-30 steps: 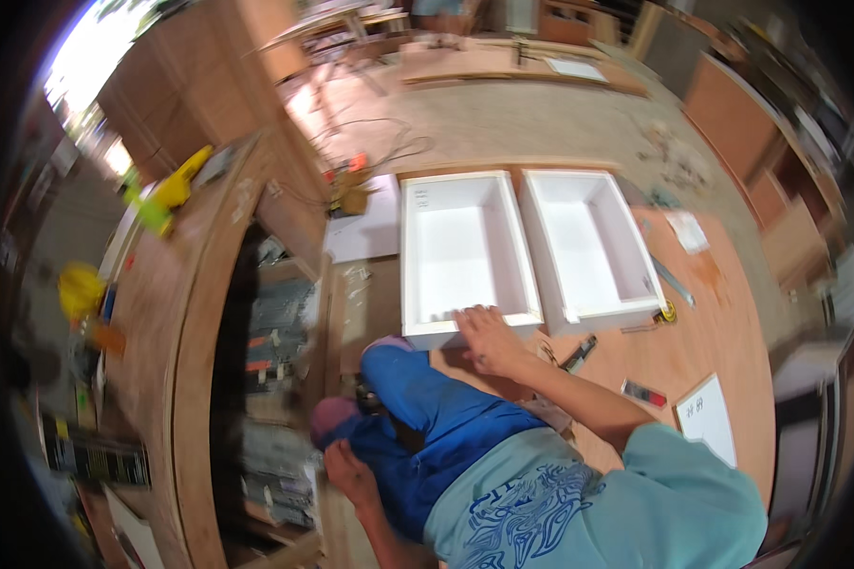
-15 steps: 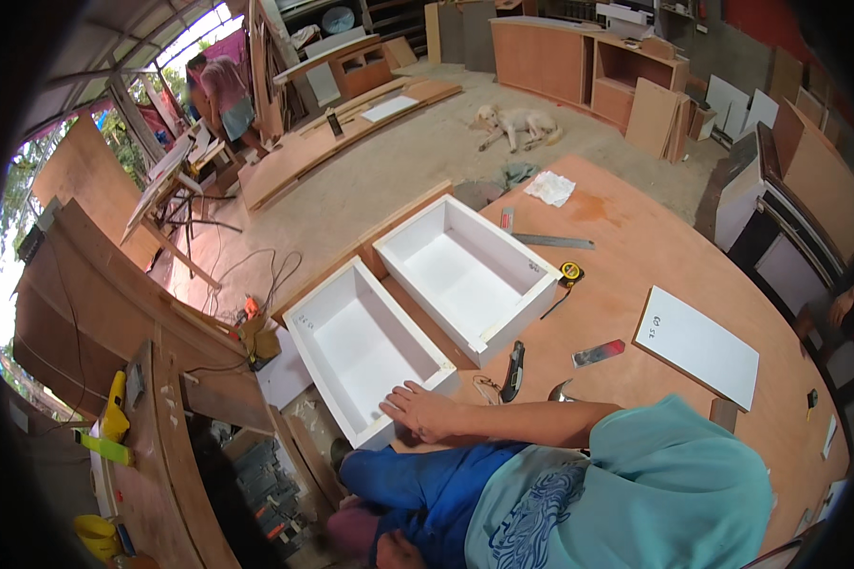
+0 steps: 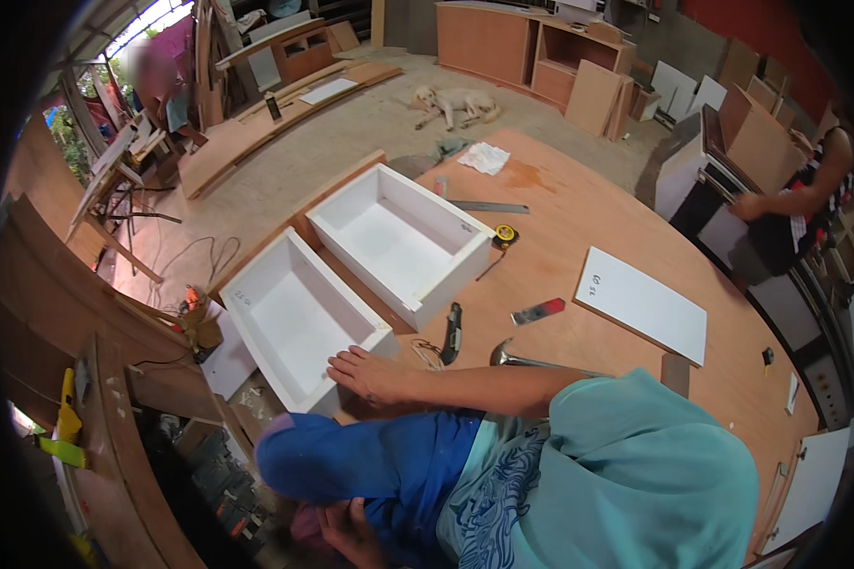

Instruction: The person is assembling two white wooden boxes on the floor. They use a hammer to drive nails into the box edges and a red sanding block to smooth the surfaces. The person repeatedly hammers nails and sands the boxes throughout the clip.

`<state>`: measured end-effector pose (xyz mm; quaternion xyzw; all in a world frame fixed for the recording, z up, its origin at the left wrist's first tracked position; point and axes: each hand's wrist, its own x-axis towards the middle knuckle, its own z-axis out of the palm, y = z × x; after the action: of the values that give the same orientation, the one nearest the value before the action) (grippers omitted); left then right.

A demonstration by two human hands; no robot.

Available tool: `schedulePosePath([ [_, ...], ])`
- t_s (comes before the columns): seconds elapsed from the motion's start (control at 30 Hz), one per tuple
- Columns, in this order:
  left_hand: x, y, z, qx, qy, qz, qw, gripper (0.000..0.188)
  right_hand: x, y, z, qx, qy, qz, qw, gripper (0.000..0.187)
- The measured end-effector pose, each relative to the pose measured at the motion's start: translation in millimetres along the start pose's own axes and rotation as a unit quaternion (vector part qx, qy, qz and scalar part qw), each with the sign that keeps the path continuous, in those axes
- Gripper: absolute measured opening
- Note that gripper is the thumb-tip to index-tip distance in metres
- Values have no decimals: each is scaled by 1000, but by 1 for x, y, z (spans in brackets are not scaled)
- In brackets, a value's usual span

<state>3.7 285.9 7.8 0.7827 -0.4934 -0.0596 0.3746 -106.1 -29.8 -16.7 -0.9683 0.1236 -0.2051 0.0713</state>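
My right hand (image 3: 368, 376) lies over the near end of the left white drawer box (image 3: 381, 334), its fingers stretched across the rim at one corner. Low in the picture, my left hand (image 3: 351, 533) rests against my blue trousers (image 3: 380, 455) beside a pinkish patch of cloth, fingers loosely apart and partly shaded. A second white drawer box (image 3: 451, 277) stands alongside the first. Both are open-topped. Close to my right forearm lie a black utility knife (image 3: 453, 334), a hammer (image 3: 517, 356) and a red-and-grey flat packet (image 3: 538, 311).
On the wooden tabletop (image 3: 550, 228) are a yellow tape measure (image 3: 505, 235), a metal ruler (image 3: 489, 207), a white panel (image 3: 643, 302) and crumpled paper (image 3: 485, 158). A dog (image 3: 455, 106) lies on the floor beyond. Another person (image 3: 807, 204) works at the right, one more at far left.
The whole view has swung rightward, bringing the right-hand person further into sight. My left hand has moved forward along my leg. My right hand stays on the box's corner.
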Motion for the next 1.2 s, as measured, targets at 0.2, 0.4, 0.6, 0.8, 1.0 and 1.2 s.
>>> schedulePosePath([
  [0.2,52,17,-31,-176,15,-4,984,14,46,18,-26,84,-223,109,965,28],
  [0.4,112,33,-55,7,10,93,996,11,1,27,-47,279,-244,171,913,35],
  [0.6,126,5,-22,-39,-88,117,988,8,-97,41,-20,363,32,173,915,39],
  [0.8,139,34,-16,-14,-140,93,986,7,-225,29,-58,-4,-7,209,978,46],
  [1.0,171,62,-11,7,-161,98,982,7,-255,12,-38,-10,-55,233,971,39],
  [1.2,186,56,-2,30,-158,94,983,8,-201,42,-14,116,30,204,972,36],
])
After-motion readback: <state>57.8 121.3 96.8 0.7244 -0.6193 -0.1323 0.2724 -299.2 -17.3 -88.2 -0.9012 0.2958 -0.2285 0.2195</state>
